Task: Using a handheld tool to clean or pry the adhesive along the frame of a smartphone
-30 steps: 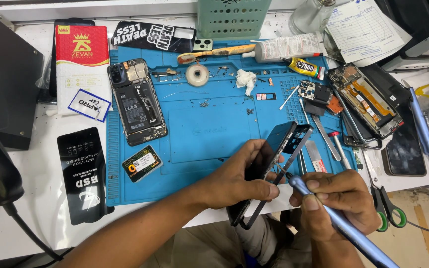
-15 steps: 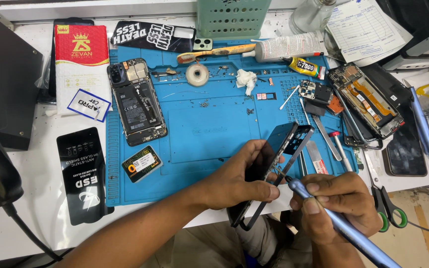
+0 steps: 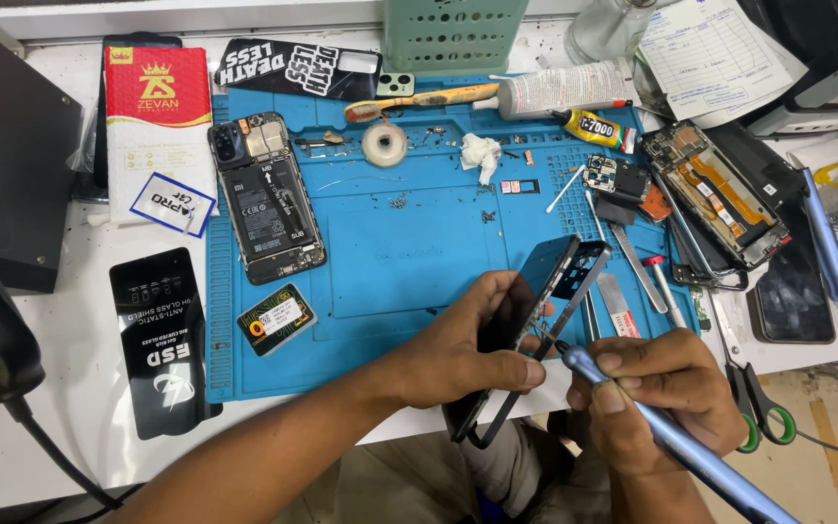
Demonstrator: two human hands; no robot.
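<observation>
Down at the near edge of the blue repair mat (image 3: 390, 291), seen from the head camera, the left hand (image 3: 458, 354) grips a dark phone frame (image 3: 535, 320) — fingers wrapped round its long side, thumb laid across the front — and holds it tilted up off the mat, camera cut-out end pointing away from the person. The right hand (image 3: 657, 388) is clenched round a blue screwdriver (image 3: 671, 442), held like a pen; its thin tip meets the frame's right edge about midway along, just beside the left thumb.

On the mat's left part lies an opened phone (image 3: 266, 199), its back off, battery and boards showing. Just below it sits a small black-and-yellow card (image 3: 276, 318). Near the mat's far edge are a roll of tape (image 3: 384, 144), a crumpled white tissue (image 3: 481, 155) and a toothbrush (image 3: 419, 100).

To the right — well apart from the hands — a second gutted phone (image 3: 720, 194) lies with its orange flex cable exposed, a yellow-labelled glue tube (image 3: 594, 126) beyond it. Green-handled scissors (image 3: 754, 398) rest near the right hand, at the table edge. A black anti-static pouch (image 3: 162, 340) lies left of the mat.
</observation>
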